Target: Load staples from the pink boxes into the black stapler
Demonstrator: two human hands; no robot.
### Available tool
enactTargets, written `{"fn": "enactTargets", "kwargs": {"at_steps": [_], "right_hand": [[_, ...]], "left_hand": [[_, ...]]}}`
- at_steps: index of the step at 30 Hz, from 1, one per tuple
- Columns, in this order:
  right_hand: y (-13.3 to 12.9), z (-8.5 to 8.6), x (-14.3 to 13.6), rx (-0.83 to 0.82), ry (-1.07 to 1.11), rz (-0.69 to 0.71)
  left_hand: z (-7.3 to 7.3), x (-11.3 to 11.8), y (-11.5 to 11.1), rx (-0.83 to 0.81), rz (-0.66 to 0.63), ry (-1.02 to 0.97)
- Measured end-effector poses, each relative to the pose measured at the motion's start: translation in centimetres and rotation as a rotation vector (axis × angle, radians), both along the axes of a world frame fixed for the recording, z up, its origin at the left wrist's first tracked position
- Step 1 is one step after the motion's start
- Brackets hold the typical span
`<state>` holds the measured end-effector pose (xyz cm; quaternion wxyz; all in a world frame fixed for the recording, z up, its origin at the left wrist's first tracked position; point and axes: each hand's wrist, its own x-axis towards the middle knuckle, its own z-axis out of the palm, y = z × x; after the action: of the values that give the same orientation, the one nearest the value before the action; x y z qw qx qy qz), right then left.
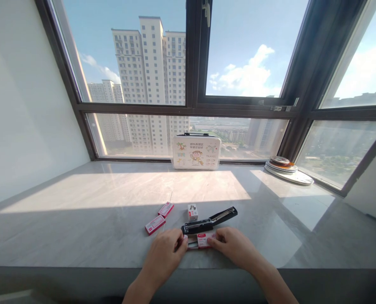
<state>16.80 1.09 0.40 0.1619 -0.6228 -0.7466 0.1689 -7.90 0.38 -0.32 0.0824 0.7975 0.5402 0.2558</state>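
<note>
A small red-and-white staple box lies between my hands near the front of the sill, its inner tray partly slid out on the left. My left hand pinches the tray end, fingers closed. On the other end, my right hand grips the sleeve between thumb and fingers. Just behind the box rests a black stapler, swung wide open with its metal channel showing. Beyond it stands a small white box with a stapler picture. Two pink-and-white boxes lie to the left, corners close together.
The grey marble sill ends in a front edge close below my hands. Against the window leans a white cartoon-printed case with a black handle. Stacked plates sit in the right corner, beside the dark window frame.
</note>
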Motion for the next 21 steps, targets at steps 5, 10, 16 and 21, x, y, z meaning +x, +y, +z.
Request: {"fn": "enactTargets", "kwargs": {"at_steps": [5, 10, 16, 21], "right_hand": [[0.0, -0.2, -1.9, 0.033, 0.004, -0.006], [0.1, -0.6, 1.4, -0.034, 0.123, -0.003], [2.0, -0.5, 8.1, -0.194, 0.528, -0.182], [4.9, 1.4, 5.2, -0.078, 0.821, 0.016]], "left_hand": [[-0.1, 1.5, -0.5, 0.019, -0.038, 0.002], [0.1, 2.0, -0.7, -0.028, 0.010, -0.082], [-0.3, 2.2, -0.5, 0.017, 0.004, -0.098], [-0.1, 2.5, -0.4, -0.012, 0.073, -0.083]]}}
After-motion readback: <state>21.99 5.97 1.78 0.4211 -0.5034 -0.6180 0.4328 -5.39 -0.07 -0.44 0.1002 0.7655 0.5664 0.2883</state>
